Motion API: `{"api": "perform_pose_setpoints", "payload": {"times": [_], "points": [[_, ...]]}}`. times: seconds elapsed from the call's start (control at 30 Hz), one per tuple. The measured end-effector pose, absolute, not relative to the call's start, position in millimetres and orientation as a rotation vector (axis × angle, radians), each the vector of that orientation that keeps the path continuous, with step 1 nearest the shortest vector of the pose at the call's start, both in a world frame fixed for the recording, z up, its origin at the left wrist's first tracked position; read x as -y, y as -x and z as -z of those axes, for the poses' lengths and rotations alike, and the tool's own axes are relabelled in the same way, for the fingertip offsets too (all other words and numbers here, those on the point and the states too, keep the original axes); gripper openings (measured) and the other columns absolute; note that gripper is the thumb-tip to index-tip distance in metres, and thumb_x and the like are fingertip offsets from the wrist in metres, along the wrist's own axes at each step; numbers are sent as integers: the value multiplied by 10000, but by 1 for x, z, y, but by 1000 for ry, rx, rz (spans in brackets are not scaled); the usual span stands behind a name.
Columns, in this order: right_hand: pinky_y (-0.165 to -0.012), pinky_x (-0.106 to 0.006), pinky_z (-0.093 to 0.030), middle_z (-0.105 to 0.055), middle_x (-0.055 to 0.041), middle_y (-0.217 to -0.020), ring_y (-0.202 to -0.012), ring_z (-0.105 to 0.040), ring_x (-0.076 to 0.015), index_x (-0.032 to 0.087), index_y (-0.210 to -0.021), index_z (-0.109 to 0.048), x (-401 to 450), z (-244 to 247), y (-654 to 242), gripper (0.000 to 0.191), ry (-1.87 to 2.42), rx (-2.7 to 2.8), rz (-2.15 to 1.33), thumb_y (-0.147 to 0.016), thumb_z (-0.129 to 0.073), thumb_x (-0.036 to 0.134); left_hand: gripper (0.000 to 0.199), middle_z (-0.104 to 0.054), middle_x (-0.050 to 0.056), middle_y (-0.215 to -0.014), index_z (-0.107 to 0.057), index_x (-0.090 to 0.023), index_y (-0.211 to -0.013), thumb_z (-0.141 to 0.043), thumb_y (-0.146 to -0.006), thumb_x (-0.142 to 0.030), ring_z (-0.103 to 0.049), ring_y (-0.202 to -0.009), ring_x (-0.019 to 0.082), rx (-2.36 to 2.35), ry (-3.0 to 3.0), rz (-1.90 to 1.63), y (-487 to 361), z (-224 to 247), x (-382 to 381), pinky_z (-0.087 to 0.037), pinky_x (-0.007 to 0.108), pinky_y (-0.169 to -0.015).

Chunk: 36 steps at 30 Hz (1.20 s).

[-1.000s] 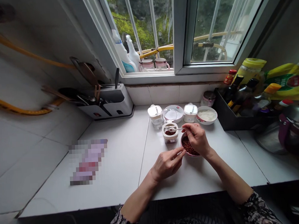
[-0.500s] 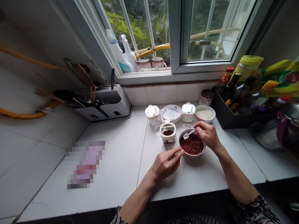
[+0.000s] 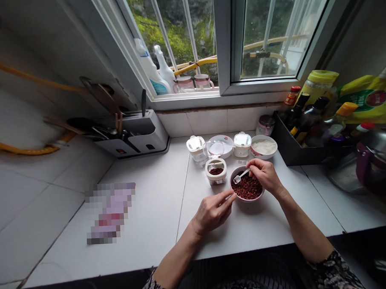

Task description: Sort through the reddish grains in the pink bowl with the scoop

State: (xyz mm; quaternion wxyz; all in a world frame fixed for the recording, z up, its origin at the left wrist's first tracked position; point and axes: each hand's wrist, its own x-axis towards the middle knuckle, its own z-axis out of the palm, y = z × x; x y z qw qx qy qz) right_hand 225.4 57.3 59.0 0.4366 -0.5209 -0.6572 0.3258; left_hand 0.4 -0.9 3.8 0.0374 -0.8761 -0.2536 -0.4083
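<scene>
My right hand point(image 3: 263, 175) pinches the handle of a small white spoon point(image 3: 242, 175), its scoop low over a round bowl point(image 3: 248, 199) of dark red dried pieces. At the bowl's left rim is my left hand point(image 3: 215, 211), its fingertips closed on the edge. Just left of the bowl stands a small square jar point(image 3: 216, 177), its lid raised, with some of the same red pieces inside. Behind it are two white-lidded jars point(image 3: 196, 149) point(image 3: 242, 145), a white plate point(image 3: 224, 146) and a bowl of white grains point(image 3: 264, 147).
A utensil holder point(image 3: 151, 135) stands at the back left, and a blurred purple packet point(image 3: 111, 214) lies on the left of the counter. At the right are a dark box point(image 3: 296, 155) of bottles and a metal pot point(image 3: 382, 153). A lidded jar point(image 3: 265, 125) stands beside the box.
My right hand has moved slightly left with the spoon, whose scoop is now further left and lower over the red pieces. My left hand stays at the rim.
</scene>
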Motion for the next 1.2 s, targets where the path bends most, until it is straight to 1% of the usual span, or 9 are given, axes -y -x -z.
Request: {"api": "perform_pose_setpoints", "payload": {"times": [0.33, 0.53, 0.7, 0.8, 0.9, 1.07, 1.2], "points": [[-521, -255, -423, -592, 22, -546, -498, -525, -129, 188, -748, -642, -59, -57, -227, 165, 1301, 1596, -841, -775, -507, 279, 362, -711, 142, -1115, -555, -142, -1301, -484, -949, -99, -727, -950, 185, 779, 2694, 1257, -1, -4, 1, -627, 274, -760], [-508, -250, -426, -579, 22, -518, -483, -513, -120, 181, -710, -639, -60, -59, -227, 161, 1244, 1457, -976, -740, -541, 305, 381, -712, 140, -1115, -544, -144, -1316, -499, -941, -96, -729, -937, 183, 783, 2684, 1273, -1, -2, 1, -626, 272, -750], [-479, -245, -419, -593, 20, -510, -453, -495, -107, 177, -703, -643, -62, -62, -230, 169, 1209, 1339, -1105, -696, -591, 338, 356, -711, 147, -1116, -567, -137, -1280, -501, -934, -86, -730, -941, 186, 769, 2687, 1274, -1, -2, 0, -625, 270, -755], [-466, -243, -409, -598, 22, -513, -445, -488, -102, 182, -711, -645, -64, -63, -230, 178, 1195, 1319, -1141, -687, -621, 356, 380, -710, 146, -1124, -554, -145, -1308, -491, -937, -91, -731, -939, 186, 781, 2692, 1262, -1, -1, 0, -624, 270, -760], [-458, -240, -400, -616, 19, -533, -438, -482, -96, 180, -738, -650, -64, -63, -228, 217, 1186, 1300, -1154, -690, -652, 391, 395, -710, 142, -1127, -546, -157, -1325, -488, -939, -98, -731, -942, 187, 782, 2689, 1272, 0, -1, 0, -624, 272, -767], [-468, -238, -412, -660, 2, -601, -446, -484, -88, 171, -807, -657, -65, -64, -219, 278, 1159, 1256, -1135, -705, -682, 429, 370, -714, 146, -1112, -559, -137, -1293, -496, -932, -86, -730, -948, 191, 776, 2687, 1270, -1, -2, 1, -628, 274, -759], [-490, -243, -438, -705, -25, -691, -461, -494, -88, 170, -874, -657, -63, -66, -206, 277, 1137, 1282, -1029, -786, -648, 433, 398, -713, 141, -1119, -542, -149, -1325, -489, -935, -93, -730, -946, 185, 787, 2687, 1271, -1, -1, 0, -625, 270, -765]]}}
